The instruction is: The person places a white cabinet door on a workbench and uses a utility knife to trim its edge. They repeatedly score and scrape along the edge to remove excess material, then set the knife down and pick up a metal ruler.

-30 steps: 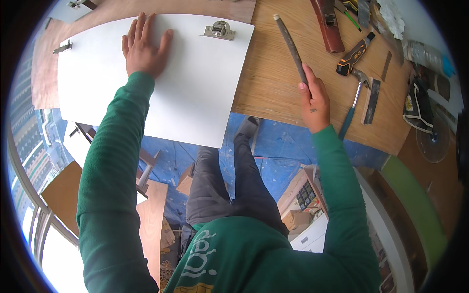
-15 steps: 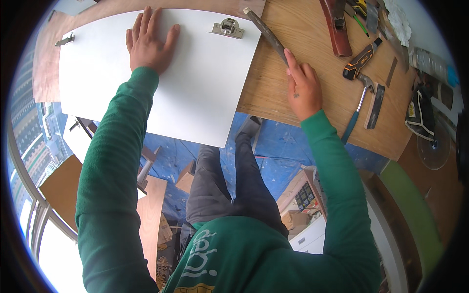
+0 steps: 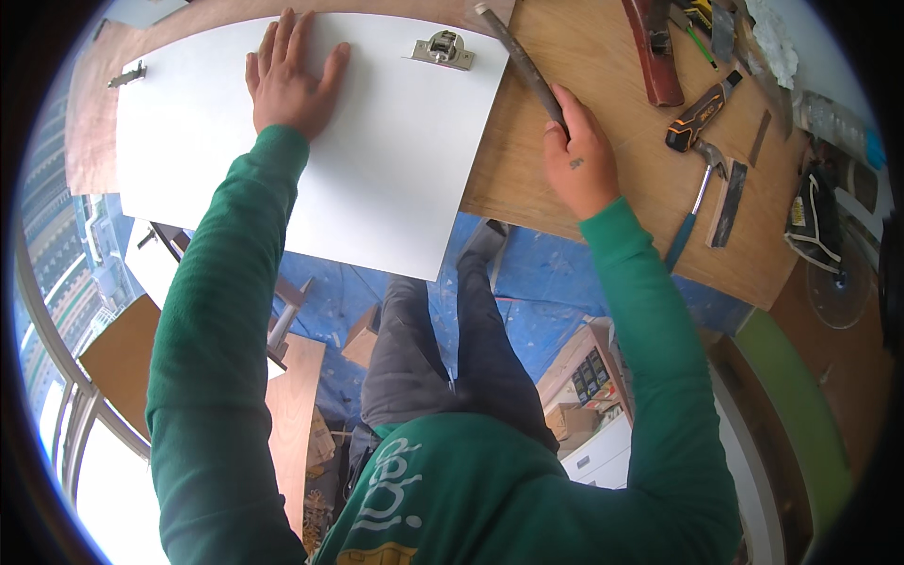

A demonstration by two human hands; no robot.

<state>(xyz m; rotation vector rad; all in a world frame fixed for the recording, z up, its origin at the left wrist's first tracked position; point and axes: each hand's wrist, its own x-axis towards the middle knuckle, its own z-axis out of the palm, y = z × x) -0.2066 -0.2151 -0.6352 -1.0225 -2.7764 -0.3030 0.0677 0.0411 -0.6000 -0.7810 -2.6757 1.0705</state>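
A white panel (image 3: 377, 179) lies on a wooden workbench (image 3: 584, 235), hanging over its near edge. My left hand (image 3: 290, 80) presses flat on the panel's far part, fingers spread. A metal cabinet hinge (image 3: 443, 47) sits on the panel near its far right corner, and a second hinge (image 3: 127, 73) is at the far left edge. My right hand (image 3: 576, 155) grips a long dark metal file (image 3: 518, 61) that slants up and left across the bench toward the panel's right corner.
To the right on the bench lie a wooden-handled saw (image 3: 654, 52), an orange-and-black utility knife (image 3: 702, 111), a blue-handled hammer (image 3: 692, 207), a flat metal strip (image 3: 730, 202) and a black pouch (image 3: 815, 221). Below the bench are a blue floor sheet (image 3: 556, 273) and wood offcuts.
My right hand has carried the file leftward, from the middle of the bench to the panel's right edge near the hinge. The left hand stays flat on the panel.
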